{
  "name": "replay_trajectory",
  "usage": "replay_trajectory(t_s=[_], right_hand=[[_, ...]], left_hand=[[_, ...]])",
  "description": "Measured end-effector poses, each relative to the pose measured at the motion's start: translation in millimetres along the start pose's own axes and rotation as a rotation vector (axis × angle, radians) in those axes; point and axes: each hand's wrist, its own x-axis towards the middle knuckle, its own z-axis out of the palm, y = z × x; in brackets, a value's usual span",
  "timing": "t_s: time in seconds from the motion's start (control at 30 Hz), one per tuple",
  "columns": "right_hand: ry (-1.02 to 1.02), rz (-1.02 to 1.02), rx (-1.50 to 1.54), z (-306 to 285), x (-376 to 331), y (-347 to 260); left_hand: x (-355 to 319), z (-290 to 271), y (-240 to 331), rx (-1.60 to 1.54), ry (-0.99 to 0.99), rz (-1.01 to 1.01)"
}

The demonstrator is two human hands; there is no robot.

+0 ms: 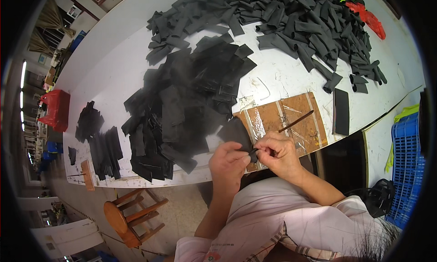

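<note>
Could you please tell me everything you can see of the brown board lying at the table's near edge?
The brown board is a flat, worn rectangle that looks like wood or cardboard, crossed by strips of clear tape. It lies on the white table near its edge. A thin dark stick rests on it, black flat pieces overlap its left end, and both hands work just in front.

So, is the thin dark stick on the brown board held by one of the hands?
No, the thin dark stick lies alone on the brown board, while the left hand and right hand pinch a black piece.
</note>
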Motion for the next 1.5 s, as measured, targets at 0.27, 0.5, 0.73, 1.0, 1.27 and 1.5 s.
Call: replay_trajectory(t_s=[0.27, 0.5, 0.73, 1.0, 1.27, 1.5], right_hand=[[-0.416, 0.595, 1.249, -1.8, -1.8, 13.4], [-0.249, 0.48, 0.917, -2.2, -1.2, 13.0], [-0.134, 0.101, 1.008, -16.8, -12.9, 8.5], [0.168, -0.274, -0.006, -71.0, -1.6, -49.7], [-0.128, 0.224, 0.601, -99.8, 36.3, -27.3], [-0.3, 0.334, 0.869, -91.0, 51.3, 10.6]], left_hand=[[2.2, 3.4, -4.5, 0.262, 0.044, 0.101], [2.9, 13.1, -3.1, 0.092, 0.049, 0.057], [-10.8, 24.8, 19.1, 0.257, -0.439, -0.016], [-10.1, 93.8, 26.0, 0.391, -0.113, 0.334], [53.5, 86.0, 21.9, -0.979, -0.581, -0.617], [72.9, 73.9, 3.4, -0.975, -0.417, -0.65]])
